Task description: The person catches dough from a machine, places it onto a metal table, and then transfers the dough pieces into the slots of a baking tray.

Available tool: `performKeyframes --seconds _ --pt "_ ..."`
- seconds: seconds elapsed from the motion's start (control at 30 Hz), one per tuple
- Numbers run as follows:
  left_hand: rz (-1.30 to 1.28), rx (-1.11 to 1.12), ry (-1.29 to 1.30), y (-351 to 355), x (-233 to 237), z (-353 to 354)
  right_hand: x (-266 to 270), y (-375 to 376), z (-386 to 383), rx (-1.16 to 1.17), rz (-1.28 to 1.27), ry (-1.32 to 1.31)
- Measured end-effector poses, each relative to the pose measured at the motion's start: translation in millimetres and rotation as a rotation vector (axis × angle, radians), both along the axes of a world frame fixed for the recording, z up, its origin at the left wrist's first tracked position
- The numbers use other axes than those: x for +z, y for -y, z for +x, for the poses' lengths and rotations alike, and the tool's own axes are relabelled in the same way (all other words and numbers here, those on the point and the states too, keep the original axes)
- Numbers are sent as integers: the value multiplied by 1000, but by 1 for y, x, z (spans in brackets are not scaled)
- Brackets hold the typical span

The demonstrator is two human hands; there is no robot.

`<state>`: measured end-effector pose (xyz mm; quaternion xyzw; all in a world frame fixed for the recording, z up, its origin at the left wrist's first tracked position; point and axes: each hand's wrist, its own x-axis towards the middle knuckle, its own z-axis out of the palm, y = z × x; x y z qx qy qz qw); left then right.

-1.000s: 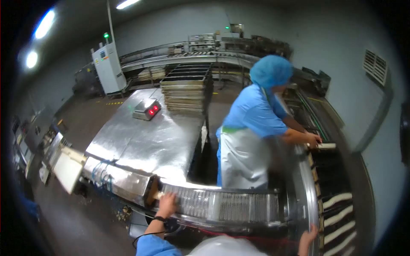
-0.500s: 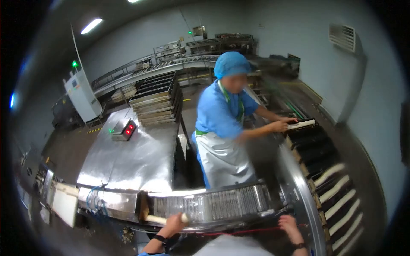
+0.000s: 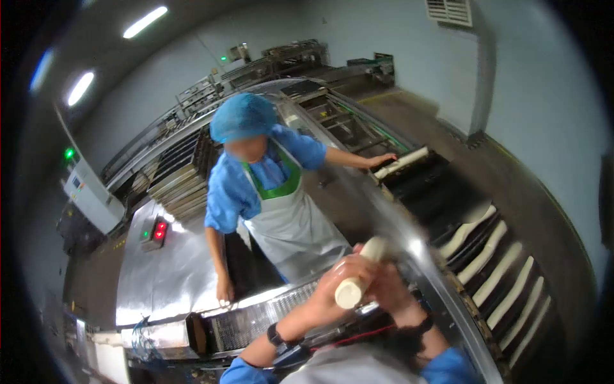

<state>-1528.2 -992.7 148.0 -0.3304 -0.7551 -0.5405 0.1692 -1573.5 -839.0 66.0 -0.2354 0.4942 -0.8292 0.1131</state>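
Observation:
A pale dough roll (image 3: 349, 293) is lifted in front of my apron, over the right part of the metal conveyor (image 3: 256, 320). Wrapped round its near part is my left hand (image 3: 334, 279), with a black band on the wrist. On the right side, my right hand (image 3: 391, 289) closes on the same roll; its fingers are partly blurred. The far end of the roll sticks out beyond both hands. To the right, several long dough strips (image 3: 497, 272) lie in the dark grooves of baking trays (image 3: 448, 249).
Across the conveyor stands a co-worker (image 3: 281, 185), one hand at the conveyor edge, the other beside a dough strip (image 3: 403, 162) on the far tray. A metal rail (image 3: 416, 246) runs before the trays. A scale (image 3: 154, 233) sits on the steel table (image 3: 137, 281) near stacked trays (image 3: 182, 169).
My left hand has raised the dough roll from the conveyor and moved right. My right hand has joined it. The co-worker's one arm has dropped toward the conveyor. The view has turned.

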Motion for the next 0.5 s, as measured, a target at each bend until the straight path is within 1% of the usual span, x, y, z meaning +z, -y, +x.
performKeyframes --seconds 0.03,0.1,0.17,0.2,0.3,0.33,0.4,0.43,0.47,0.5 --pt "-26 6 64 -10 1 -4 14 -6 -13 4 -347 360" --pt "-131 87 214 -14 -13 -5 3 -32 -57 -54 -412 341" --pt "-173 75 341 -3 -45 -4 7 -58 -84 -290 -410 346" --pt "-164 100 457 4 -61 3 -7 -69 -101 -392 -487 467" --pt "-177 215 722 37 -109 28 -90 -98 -165 -607 -507 534" --pt "-175 218 727 48 -124 40 -119 -109 -186 -671 -433 507" --pt "-18 410 913 67 -152 67 -140 -132 -193 -912 287 144" --pt "13 475 903 76 -166 79 -138 -136 -188 -1001 764 -110" --pt "60 516 946 85 -179 93 -116 -133 -181 -968 852 -8" --pt "127 585 977 93 -183 113 -112 -134 -196 -823 1024 48"
